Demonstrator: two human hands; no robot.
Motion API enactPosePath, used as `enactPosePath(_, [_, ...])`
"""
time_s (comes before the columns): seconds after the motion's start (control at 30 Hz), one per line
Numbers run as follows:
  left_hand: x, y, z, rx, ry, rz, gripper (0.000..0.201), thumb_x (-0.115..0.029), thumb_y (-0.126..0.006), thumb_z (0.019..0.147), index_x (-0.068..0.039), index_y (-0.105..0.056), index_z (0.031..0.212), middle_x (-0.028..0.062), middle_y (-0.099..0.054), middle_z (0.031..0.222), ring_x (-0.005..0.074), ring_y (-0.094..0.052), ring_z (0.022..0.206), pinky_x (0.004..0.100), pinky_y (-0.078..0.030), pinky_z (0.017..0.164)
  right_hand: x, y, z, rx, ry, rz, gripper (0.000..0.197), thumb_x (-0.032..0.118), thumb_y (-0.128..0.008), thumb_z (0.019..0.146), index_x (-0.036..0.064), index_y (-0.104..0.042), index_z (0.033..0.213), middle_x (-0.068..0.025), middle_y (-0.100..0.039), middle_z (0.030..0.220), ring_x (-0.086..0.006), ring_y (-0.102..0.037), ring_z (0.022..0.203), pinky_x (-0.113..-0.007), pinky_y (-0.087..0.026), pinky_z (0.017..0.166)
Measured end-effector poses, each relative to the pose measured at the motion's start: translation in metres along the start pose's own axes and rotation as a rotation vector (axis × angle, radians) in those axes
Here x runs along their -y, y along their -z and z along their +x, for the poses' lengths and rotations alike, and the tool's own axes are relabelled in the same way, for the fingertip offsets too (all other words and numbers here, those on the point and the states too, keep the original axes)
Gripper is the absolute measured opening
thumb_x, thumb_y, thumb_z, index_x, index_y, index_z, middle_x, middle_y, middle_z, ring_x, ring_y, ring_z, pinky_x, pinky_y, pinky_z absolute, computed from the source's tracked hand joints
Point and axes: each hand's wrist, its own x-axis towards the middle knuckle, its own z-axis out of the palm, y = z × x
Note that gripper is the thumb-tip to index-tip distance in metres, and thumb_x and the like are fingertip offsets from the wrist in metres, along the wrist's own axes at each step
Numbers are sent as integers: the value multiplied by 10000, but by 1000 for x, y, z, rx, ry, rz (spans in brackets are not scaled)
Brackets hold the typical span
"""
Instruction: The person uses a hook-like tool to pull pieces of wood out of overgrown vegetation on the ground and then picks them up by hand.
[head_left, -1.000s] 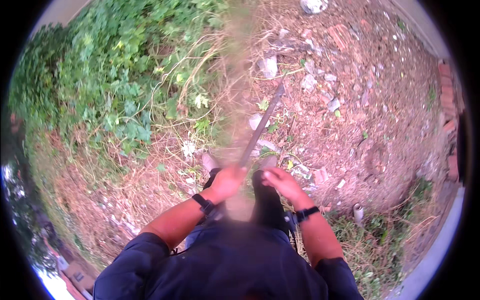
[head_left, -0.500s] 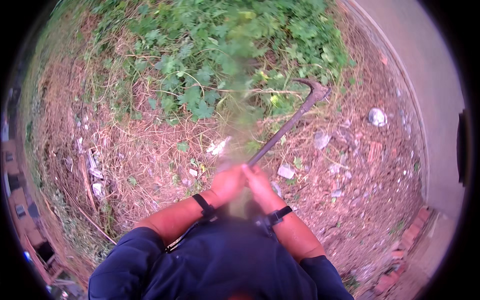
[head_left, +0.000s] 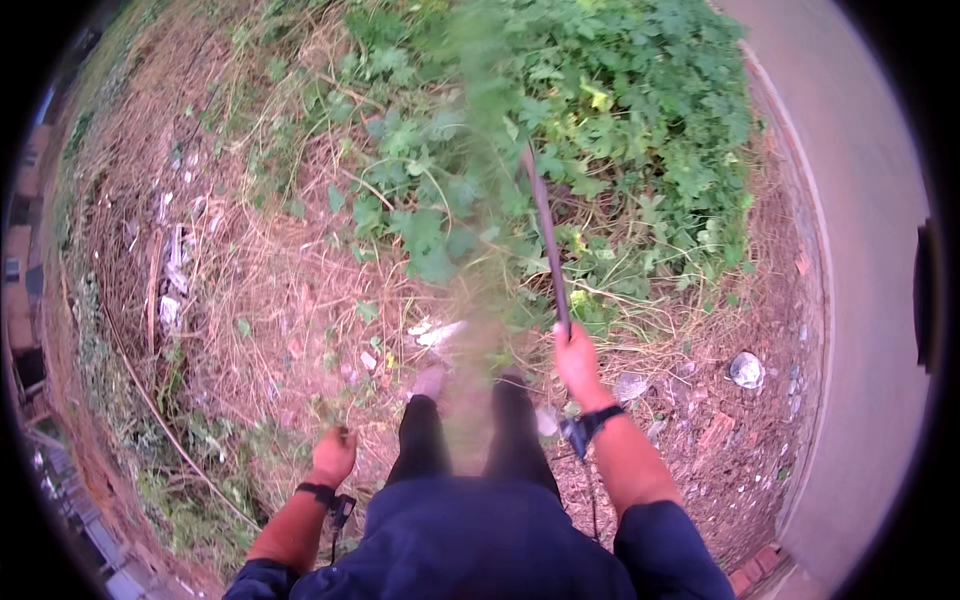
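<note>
My right hand point(head_left: 577, 362) is closed round the lower end of a dark, long-handled sickle point(head_left: 548, 235). The handle slants up and away into the green leafy vines point(head_left: 640, 150), and its curved head is lost among the leaves and a blurred green streak. Lower on the left, my left hand point(head_left: 335, 455) hangs apart from the tool over dry grass, fingers curled in. A small dark bit shows at its fingers, but I cannot make out what it is. Each wrist wears a black strap with a small device.
A concrete strip point(head_left: 850, 250) with a raised edge runs along the right. Whitish stones, a pale round lump point(head_left: 745, 370) and brick pieces point(head_left: 716, 431) lie on the ground. Dry stalks and a long thin stick point(head_left: 160, 420) are at left. My legs stand in the middle.
My left hand has come off the handle and moved down to the left. My right hand has moved right with the sickle, whose head has swung up-left into the vines.
</note>
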Motion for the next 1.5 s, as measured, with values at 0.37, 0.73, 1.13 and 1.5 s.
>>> enactPosePath(0.37, [32, -120, -99, 126, 609, -435, 343, -291, -566, 912, 34, -602, 1012, 163, -686, 799, 233, -685, 696, 348, -537, 631, 72, -44, 345, 127, 218, -380, 391, 383, -470, 948, 34, -539, 1109, -245, -651, 936, -432, -622, 888, -508, -488, 788])
enactPosePath(0.73, [10, -103, -74, 196, 562, -499, 341, -254, -543, 935, 41, -562, 1106, 133, -672, 816, 201, -665, 645, 316, -531, 561, -121, 81, 175, 89, -25, -463, 366, 381, -477, 950, 62, -495, 1128, -283, -630, 814, -497, -595, 784, -573, -457, 664])
enactPosePath(1.13, [-65, -40, 8, 300, 369, -521, 381, -241, -554, 927, 66, -541, 1154, 147, -672, 816, 197, -659, 616, 313, -529, 537, -157, 235, -225, 30, -392, -258, 264, 222, -533, 932, -18, -565, 1036, -241, -591, 796, -445, -579, 731, -462, -464, 656])
enactPosePath(1.5, [-83, -36, 12, 276, 310, -739, 393, -228, -534, 933, 48, -512, 1213, 144, -655, 854, 191, -637, 613, 307, -501, 524, -169, 187, -109, 5, -406, -211, 392, 363, -509, 943, -23, -572, 918, -236, -603, 763, -410, -593, 728, -484, -448, 666])
